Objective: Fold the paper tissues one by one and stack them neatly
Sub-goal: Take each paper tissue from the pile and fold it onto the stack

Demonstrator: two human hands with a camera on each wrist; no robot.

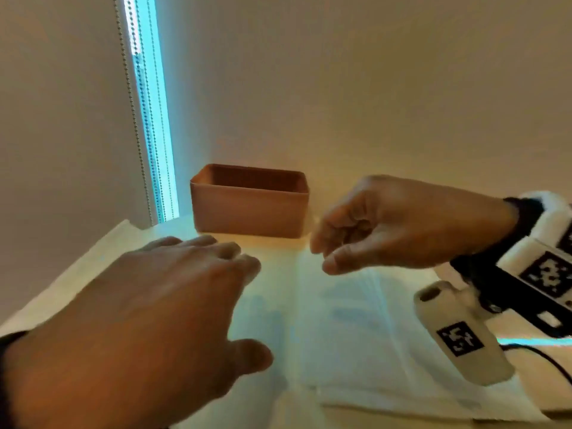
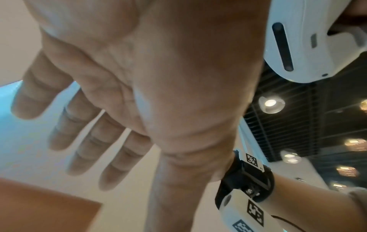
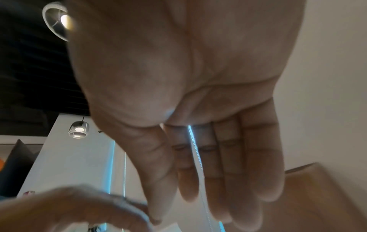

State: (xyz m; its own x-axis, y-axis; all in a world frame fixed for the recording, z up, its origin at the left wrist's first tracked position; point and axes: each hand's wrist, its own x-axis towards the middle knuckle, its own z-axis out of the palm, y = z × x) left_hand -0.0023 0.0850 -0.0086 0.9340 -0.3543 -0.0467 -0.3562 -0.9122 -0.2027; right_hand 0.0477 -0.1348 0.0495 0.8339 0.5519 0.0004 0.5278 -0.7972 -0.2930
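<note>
A white paper tissue point(image 1: 340, 320) lies spread flat on the table, with crease lines running across it. My left hand point(image 1: 253, 308) hovers over its left part, palm down, fingers straight and spread, holding nothing; the left wrist view shows this left hand point(image 2: 129, 180) with a bare palm. My right hand point(image 1: 323, 257) hangs above the tissue's far right part, fingers loosely curled, nothing between them. In the right wrist view the right hand point(image 3: 170, 208) is likewise bare. Whether either hand touches the tissue I cannot tell.
A brown open-topped box point(image 1: 250, 209) stands at the back against the wall, also seen as the box point(image 2: 39, 207) and the box point(image 3: 317, 196). A window strip with a bead chain point(image 1: 148, 119) runs down the left. A black cable point(image 1: 541, 357) lies at the right edge.
</note>
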